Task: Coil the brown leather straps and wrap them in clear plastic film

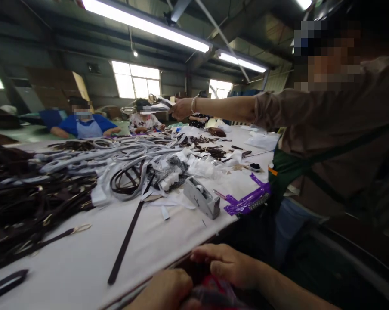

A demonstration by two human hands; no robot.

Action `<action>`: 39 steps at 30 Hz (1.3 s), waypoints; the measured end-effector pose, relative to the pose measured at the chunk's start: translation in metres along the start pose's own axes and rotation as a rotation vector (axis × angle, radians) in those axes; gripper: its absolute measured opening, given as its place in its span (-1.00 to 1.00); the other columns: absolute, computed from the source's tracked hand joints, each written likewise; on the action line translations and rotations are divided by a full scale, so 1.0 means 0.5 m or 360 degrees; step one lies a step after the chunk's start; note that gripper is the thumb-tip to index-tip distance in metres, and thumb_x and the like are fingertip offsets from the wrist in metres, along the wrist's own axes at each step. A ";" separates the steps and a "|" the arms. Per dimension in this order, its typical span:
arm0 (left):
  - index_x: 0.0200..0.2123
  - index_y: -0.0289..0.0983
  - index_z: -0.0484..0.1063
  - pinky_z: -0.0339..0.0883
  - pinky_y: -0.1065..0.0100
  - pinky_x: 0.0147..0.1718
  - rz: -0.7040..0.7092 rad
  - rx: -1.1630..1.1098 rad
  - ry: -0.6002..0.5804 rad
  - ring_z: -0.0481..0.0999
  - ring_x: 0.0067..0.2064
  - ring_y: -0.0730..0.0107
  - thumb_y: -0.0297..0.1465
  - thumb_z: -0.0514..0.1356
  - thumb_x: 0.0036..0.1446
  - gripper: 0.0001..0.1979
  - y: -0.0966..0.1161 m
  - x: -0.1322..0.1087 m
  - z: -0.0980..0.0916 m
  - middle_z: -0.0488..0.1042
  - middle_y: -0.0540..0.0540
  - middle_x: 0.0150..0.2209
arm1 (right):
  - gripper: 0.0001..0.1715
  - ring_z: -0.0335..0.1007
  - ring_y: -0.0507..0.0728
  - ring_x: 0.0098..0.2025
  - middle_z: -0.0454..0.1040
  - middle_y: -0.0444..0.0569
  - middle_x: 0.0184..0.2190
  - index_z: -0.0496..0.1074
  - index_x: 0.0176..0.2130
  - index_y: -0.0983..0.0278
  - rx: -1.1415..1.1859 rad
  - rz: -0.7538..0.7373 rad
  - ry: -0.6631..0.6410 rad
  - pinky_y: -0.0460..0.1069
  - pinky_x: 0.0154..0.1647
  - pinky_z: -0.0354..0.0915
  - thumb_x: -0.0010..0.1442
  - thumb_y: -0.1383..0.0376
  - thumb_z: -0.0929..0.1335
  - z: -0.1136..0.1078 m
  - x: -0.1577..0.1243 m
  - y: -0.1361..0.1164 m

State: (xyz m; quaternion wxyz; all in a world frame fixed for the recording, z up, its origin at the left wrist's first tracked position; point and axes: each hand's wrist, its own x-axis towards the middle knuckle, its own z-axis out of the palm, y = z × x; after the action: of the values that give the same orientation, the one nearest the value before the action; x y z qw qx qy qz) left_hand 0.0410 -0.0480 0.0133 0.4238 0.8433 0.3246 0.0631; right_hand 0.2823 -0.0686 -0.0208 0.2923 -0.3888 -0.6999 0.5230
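Note:
At the bottom of the view, just off the table's front edge, my left hand [170,287] is closed, its fingers curled and partly cut off by the frame. What it holds is hidden. My right hand [231,263] is beside it, fingers loosely stretched toward the left and the thumb apart. Below and between both hands sits a red and dark bundle [215,295] with a shine like clear plastic; its kind cannot be made out. On the table nearest my hands lie a dark flat strap [130,243] and a grey tape dispenser [201,198].
Dark straps with metal rings [62,196] and grey-wrapped straps [117,153] heap up at left and centre. Purple plastic tape [248,200] lies by the right edge. A person [330,142] at right stretches an arm across the table, holding something pale. Other people sit at the far side.

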 end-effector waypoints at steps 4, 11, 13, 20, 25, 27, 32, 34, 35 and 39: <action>-0.23 -0.19 0.58 0.30 0.39 -0.35 -0.0040 0.0123 0.0176 0.51 -0.33 0.30 -0.18 0.15 0.24 -0.73 -0.025 -0.039 -0.005 0.60 -0.11 -0.28 | -0.45 0.42 0.09 -0.37 0.58 -0.06 -0.29 0.56 -0.04 0.28 0.0488 0.0326 -0.0379 -0.06 -0.35 0.35 0.07 0.01 0.47 0.089 0.085 -0.029; -0.24 -0.25 0.57 0.29 0.44 -0.42 -0.0522 -0.0424 0.0659 0.48 -0.39 0.37 -0.20 0.17 0.24 -0.73 -0.134 -0.142 -0.025 0.56 -0.04 -0.41 | -0.64 0.27 0.03 -0.44 0.49 -0.09 -0.47 0.58 -0.26 0.37 0.0165 0.0301 -0.0110 -0.07 -0.41 0.21 0.23 0.11 0.37 0.075 0.096 0.070; -0.30 -0.27 0.55 0.21 0.47 -0.53 -0.0611 -0.0597 0.0791 0.39 -0.50 0.45 -0.17 0.19 0.22 -0.71 -0.137 -0.134 -0.013 0.46 0.02 -0.54 | -0.60 0.27 0.03 -0.45 0.49 -0.08 -0.47 0.57 -0.27 0.37 0.0166 0.0299 -0.0103 -0.08 -0.42 0.19 0.25 0.08 0.36 0.069 0.094 0.073; -0.10 -0.30 0.48 0.39 0.42 -0.46 -0.0481 -0.0636 0.1032 0.52 -0.41 0.39 -0.32 0.20 0.18 -0.75 -0.133 -0.047 0.040 0.53 -0.06 -0.38 | -0.63 0.37 0.07 -0.41 0.55 -0.07 -0.43 0.58 -0.27 0.35 -0.0014 0.0280 0.0043 -0.07 -0.38 0.25 0.25 0.09 0.35 0.074 0.094 0.067; -0.07 -0.21 0.45 0.43 0.14 0.07 -0.0035 -0.0134 0.1382 0.41 0.16 0.15 -0.46 0.21 0.16 -0.75 -0.132 -0.024 0.066 0.33 -0.24 0.11 | -0.71 0.42 0.09 -0.38 0.58 -0.05 -0.39 0.56 -0.22 0.28 -0.0459 0.0035 0.0247 -0.05 -0.34 0.27 0.33 0.19 0.30 0.080 0.087 0.068; -0.19 -0.22 0.49 0.32 0.07 0.17 -0.0021 0.0038 0.1390 0.38 0.19 0.12 -0.46 0.23 0.17 -0.87 -0.129 -0.018 0.075 0.35 -0.25 0.09 | -0.68 0.43 0.09 -0.38 0.58 -0.03 -0.39 0.55 -0.24 0.27 -0.0653 -0.0091 0.0235 -0.05 -0.32 0.26 0.37 0.19 0.26 0.083 0.085 0.069; -0.36 -0.26 0.50 0.30 0.07 0.16 -0.0192 -0.0070 0.1369 0.41 0.18 0.12 -0.47 0.23 0.17 -0.94 -0.126 0.001 0.089 0.41 -0.29 0.06 | -0.59 0.47 0.12 -0.34 0.59 0.05 -0.35 0.52 -0.23 0.28 -0.1116 -0.0319 0.0165 -0.03 -0.27 0.25 0.44 0.18 0.17 0.088 0.086 0.076; -0.41 -0.26 0.48 0.30 0.09 0.17 -0.0259 -0.0185 0.1309 0.41 0.19 0.12 -0.48 0.23 0.15 -0.91 -0.124 0.005 0.088 0.44 -0.29 0.05 | -0.58 0.48 0.14 -0.32 0.60 0.08 -0.33 0.52 -0.20 0.30 -0.1214 -0.0341 0.0137 -0.02 -0.25 0.25 0.44 0.20 0.16 0.087 0.085 0.080; -0.42 -0.26 0.48 0.30 0.09 0.16 -0.0287 -0.0235 0.1273 0.41 0.20 0.12 -0.49 0.22 0.14 -0.91 -0.124 0.005 0.086 0.45 -0.30 0.05 | -0.58 0.48 0.15 -0.31 0.60 0.10 -0.32 0.52 -0.18 0.31 -0.1244 -0.0341 0.0122 -0.01 -0.25 0.25 0.44 0.21 0.16 0.086 0.084 0.082; -0.41 -0.27 0.47 0.28 0.04 0.18 -0.0309 -0.0290 0.1164 0.37 0.25 0.08 -0.49 0.19 0.14 -0.91 -0.126 -0.002 0.077 0.41 -0.35 0.15 | -0.61 0.48 0.15 -0.31 0.59 0.10 -0.31 0.52 -0.16 0.31 -0.1213 -0.0317 0.0057 -0.02 -0.26 0.25 0.43 0.21 0.17 0.079 0.072 0.087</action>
State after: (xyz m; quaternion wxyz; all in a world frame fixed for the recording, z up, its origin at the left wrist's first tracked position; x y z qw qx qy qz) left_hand 0.0237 -0.0477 -0.0584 0.3573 0.6894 0.5256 0.3477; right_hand 0.2413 -0.0513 -0.0738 0.1885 -0.4087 -0.8730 0.1880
